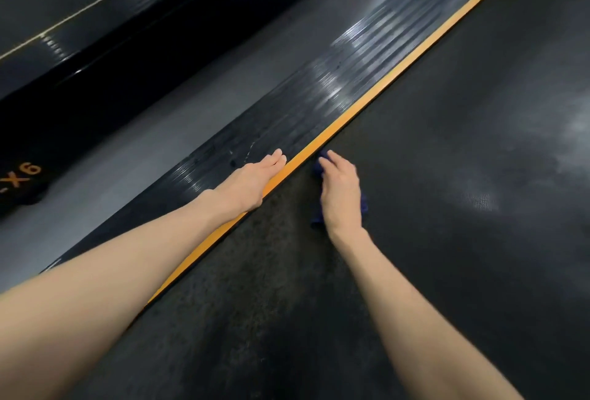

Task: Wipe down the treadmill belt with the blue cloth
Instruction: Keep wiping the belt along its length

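The black treadmill belt [447, 144] fills the right and lower part of the view. My right hand [340, 190] lies flat on top of the blue cloth [317, 168], pressing it onto the belt beside the orange stripe [399, 67]. Only the cloth's dark blue edges show around my fingers and palm. My left hand [252, 180] rests flat, fingers straight, on the ribbed black side rail [287, 118], its edge over the orange stripe. A duller, dusty band of belt runs toward me below the hands.
Grey floor [178, 105] lies left of the side rail. Beyond it stands another black machine [79, 57] with orange lettering at the far left. Pale glare patches sit on the belt at the right.
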A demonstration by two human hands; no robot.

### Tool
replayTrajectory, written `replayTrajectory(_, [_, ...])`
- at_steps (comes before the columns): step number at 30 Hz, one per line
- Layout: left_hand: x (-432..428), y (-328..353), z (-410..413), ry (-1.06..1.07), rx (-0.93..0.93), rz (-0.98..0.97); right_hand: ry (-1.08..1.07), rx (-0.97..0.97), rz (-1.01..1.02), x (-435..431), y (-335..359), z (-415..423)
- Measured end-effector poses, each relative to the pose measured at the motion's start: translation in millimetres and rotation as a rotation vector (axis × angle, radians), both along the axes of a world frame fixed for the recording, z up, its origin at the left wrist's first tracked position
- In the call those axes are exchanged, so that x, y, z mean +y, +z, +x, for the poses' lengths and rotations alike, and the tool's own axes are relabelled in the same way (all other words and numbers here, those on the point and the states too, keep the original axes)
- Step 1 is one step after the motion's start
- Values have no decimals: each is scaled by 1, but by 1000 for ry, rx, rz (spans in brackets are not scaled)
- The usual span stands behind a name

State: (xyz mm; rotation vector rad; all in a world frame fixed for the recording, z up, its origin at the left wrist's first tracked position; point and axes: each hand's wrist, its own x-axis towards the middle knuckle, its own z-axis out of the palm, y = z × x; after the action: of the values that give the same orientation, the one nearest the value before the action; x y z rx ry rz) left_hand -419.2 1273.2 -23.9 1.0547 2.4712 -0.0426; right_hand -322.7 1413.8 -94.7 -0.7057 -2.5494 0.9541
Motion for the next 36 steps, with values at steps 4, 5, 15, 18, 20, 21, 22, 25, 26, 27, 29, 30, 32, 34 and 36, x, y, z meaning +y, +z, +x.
replayTrajectory(4, [1,5,6,2,-7,59,283,-66,-132,-67,17,40])
replayTrajectory(5, [0,6,8,2,-20,70,338,-77,-84,-74,19,52])
replayTrajectory(15, [-65,40,31,-112,117,149,188,-689,307,-119,69,43])
replayTrajectory(18, [-85,60,33,-175,89,150,135,-788,218,-143,77,58])
replayTrajectory(20, [-96,76,37,-169,34,158,106,-866,175,-154,77,74])
replayTrajectory(21, [-100,85,40,-165,2,149,100,-899,151,-159,75,83])
replayTrajectory(22, [-103,93,41,-168,-20,137,97,-924,129,-163,76,92])
replayTrajectory(25, [-100,99,38,-181,-16,110,104,-867,187,-165,72,96])
replayTrajectory(26, [-92,95,37,-171,-24,99,102,-787,229,-159,71,91])
replayTrajectory(27, [-85,90,38,-152,-43,89,84,-682,235,-148,68,85])
replayTrajectory(29, [-69,73,42,-109,-101,98,-7,-414,168,-119,61,74])
replayTrajectory(30, [-64,64,43,-98,-118,114,-82,-294,148,-101,57,69])
replayTrajectory(32, [-57,45,41,-88,-85,151,-259,-144,94,-65,44,65])
replayTrajectory(34, [-57,29,37,-96,-14,160,-332,-168,67,-40,30,65])
replayTrajectory(36, [-59,16,32,-93,43,146,-332,-159,91,-35,20,69])
